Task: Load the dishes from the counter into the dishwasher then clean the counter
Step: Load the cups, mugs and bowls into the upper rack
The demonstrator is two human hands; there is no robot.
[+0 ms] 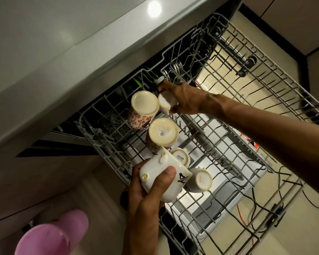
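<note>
Two hands: both of yours are over the pulled-out upper rack [261,92] of the dishwasher.
Left hand [145,196]: your fingers and thumb curl round a white bird-print cup [160,173], held tilted above the rack's front-left corner.
Right hand [182,100]: your fingers close on a small white cup [165,103] at the rack's back-left part, its base facing up.
Red-flower mug [142,111]: upside down in the rack, just left of the small white cup and touching it.
Barcode mug [162,133]: upside down in the rack, just in front of the red-flower mug.
Sista cup [180,157]: upside down in the rack, partly hidden behind the bird-print cup.
Cream cup [201,181]: lying tilted in the rack, just right of the bird-print cup.
Counter [44,52]: grey slab above the rack, with a bright lamp reflection on it.
Pink shoe [52,234]: on the floor, left of the rack's front corner.
Cables [247,214]: black and orange, seen through the rack's wires on the floor.
</note>
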